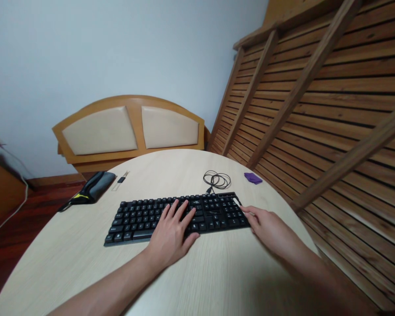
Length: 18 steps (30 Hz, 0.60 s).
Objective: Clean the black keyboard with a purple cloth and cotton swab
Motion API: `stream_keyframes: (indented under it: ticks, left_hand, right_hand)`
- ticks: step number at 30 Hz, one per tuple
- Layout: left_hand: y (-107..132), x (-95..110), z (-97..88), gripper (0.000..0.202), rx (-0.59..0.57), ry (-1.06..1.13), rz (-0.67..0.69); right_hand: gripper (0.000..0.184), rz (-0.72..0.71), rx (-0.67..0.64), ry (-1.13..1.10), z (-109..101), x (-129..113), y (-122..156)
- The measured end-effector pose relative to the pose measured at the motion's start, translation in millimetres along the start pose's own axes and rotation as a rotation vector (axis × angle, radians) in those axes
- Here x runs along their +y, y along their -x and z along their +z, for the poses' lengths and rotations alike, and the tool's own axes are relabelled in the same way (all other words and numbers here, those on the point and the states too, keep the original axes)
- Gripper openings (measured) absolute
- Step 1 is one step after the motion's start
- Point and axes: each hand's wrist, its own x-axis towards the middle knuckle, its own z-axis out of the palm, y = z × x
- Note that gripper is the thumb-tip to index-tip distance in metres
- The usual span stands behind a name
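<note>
A black keyboard (141,216) lies across the middle of a round pale wooden table (217,281). My left hand (173,232) rests flat on the keys right of centre, fingers spread and open. My right hand (266,228) touches the keyboard's right end, fingers stretched along its edge, holding nothing. The keyboard's black cable (216,180) lies coiled just behind its right part.
A small purple cloth (253,177) lies at the table's far right edge. A dark pouch with a yellow mark (92,188) and a small clear strip with a black piece (120,180) sit at the far left. A wooden slatted frame (316,109) leans on the right; a headboard (131,129) stands behind.
</note>
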Motion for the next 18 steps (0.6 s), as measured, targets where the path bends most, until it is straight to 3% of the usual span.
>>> stream_keyframes:
  ticks: [11, 18]
  left_hand:
    - [0.5, 1.1, -0.8, 0.063, 0.026, 0.020, -0.005]
    - [-0.5, 0.7, -1.1, 0.062, 0.037, 0.029, -0.003]
  right_hand:
    - [0.049, 0.088, -0.025, 0.057, 7.0, 5.0, 58.0]
    - [0.052, 0.080, 0.002, 0.086, 12.6, 8.9, 66.5]
